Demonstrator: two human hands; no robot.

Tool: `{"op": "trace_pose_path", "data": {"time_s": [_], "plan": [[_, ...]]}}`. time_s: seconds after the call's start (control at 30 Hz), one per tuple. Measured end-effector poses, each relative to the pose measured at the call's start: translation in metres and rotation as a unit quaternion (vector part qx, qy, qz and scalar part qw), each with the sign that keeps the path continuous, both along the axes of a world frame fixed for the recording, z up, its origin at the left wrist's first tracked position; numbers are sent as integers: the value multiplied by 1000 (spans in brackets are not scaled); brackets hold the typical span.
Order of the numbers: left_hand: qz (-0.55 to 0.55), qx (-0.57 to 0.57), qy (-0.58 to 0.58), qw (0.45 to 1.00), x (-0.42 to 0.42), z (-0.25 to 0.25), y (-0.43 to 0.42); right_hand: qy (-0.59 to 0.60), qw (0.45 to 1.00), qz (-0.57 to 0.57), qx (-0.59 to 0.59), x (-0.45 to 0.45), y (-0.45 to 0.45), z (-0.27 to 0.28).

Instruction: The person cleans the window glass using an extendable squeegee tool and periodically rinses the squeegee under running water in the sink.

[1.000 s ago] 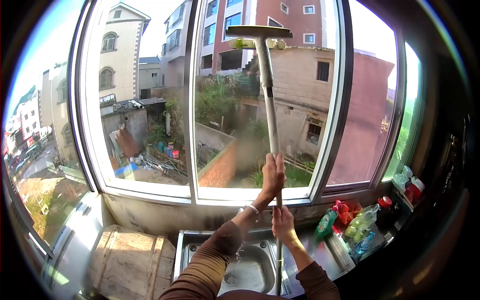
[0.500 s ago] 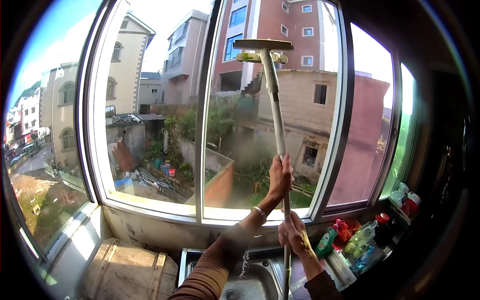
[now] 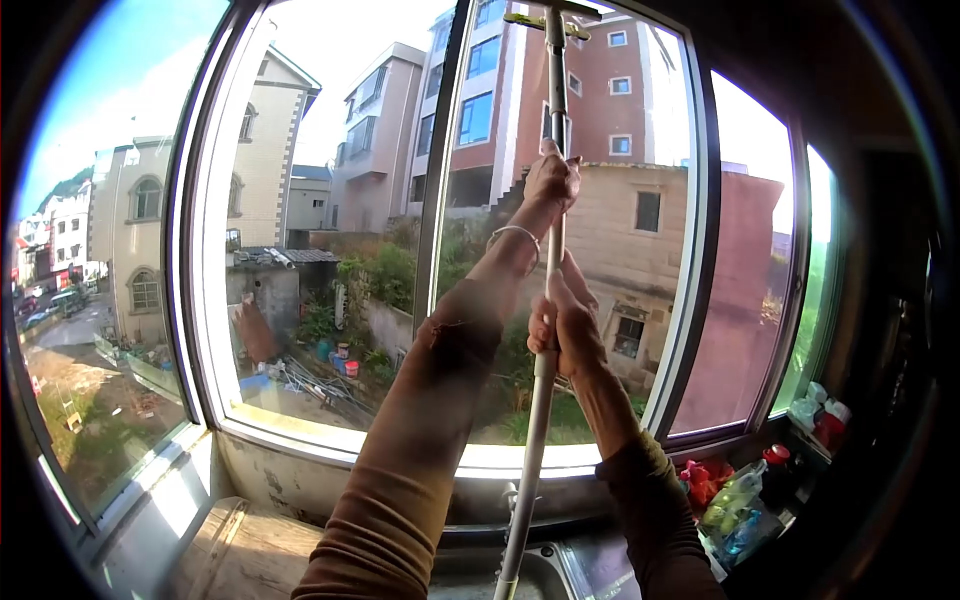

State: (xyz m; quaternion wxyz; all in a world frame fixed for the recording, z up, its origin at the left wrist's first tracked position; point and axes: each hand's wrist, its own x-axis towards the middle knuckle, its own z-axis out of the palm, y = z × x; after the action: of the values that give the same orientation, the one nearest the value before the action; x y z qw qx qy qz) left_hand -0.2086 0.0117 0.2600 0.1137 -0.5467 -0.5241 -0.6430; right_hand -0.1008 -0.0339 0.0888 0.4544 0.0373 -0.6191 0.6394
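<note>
- While both arms reach up ahead, the pole [image 3: 541,415] stands nearly upright in front of the windowpane [image 3: 625,240], leaning slightly, top to the right.
- Left hand [image 3: 552,183]: the upper one, grip closed around the pole; bracelet [image 3: 512,240] on that wrist.
- Right hand [image 3: 566,325]: lower on the pole, grip also wrapped around it, fingers curled, just below the left.
- Top of the pole: crosswise head with a dark bar [image 3: 582,9] and a yellowish pad [image 3: 520,20], right at the upper edge of view, partly cut off. Can't tell whether it touches the glass.
- Bottom of the pole: passes in front of the sink [image 3: 548,552], lower tip out of view.
- Around: boards [image 3: 215,545] left of the sink; at the right end of the worktop, a red bag [image 3: 706,480], a pale green bag [image 3: 735,497] and a red lid [image 3: 776,454], all well apart from the pole.
- Handling, my judgement: upper hand should steer, lower hand push and brace; a bit more spacing between them would steady such a long reach.
- Head is best held square to the glass with even, light pressure, away from the window frame [image 3: 700,200].
- Lower end needs watching: swinging it sideways could knock the sink rim.
</note>
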Motion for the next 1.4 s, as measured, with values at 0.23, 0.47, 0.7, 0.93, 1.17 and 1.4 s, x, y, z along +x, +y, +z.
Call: {"op": "trace_pose_path", "data": {"time_s": [0.23,0.47,0.7,0.93,1.17,1.4], "plan": [[69,6,22,997,-32,31,-28,47,997,-37,44,-60,4,95],[64,88,75,991,-83,75,-22,74,989,-88,89,-108,8,133],[66,111,59,990,-102,94,-25,99,947,-243,183,-172,53,170],[80,95,66,990,-87,36,-4,46,975,-173,131,-128,49,110],[146,94,113,978,-77,-102,19,2,984,-142,105,-111,69,-19],[167,-86,116,975,-41,-166,-33,-40,993,-99,50,-56,26,-108]]}}
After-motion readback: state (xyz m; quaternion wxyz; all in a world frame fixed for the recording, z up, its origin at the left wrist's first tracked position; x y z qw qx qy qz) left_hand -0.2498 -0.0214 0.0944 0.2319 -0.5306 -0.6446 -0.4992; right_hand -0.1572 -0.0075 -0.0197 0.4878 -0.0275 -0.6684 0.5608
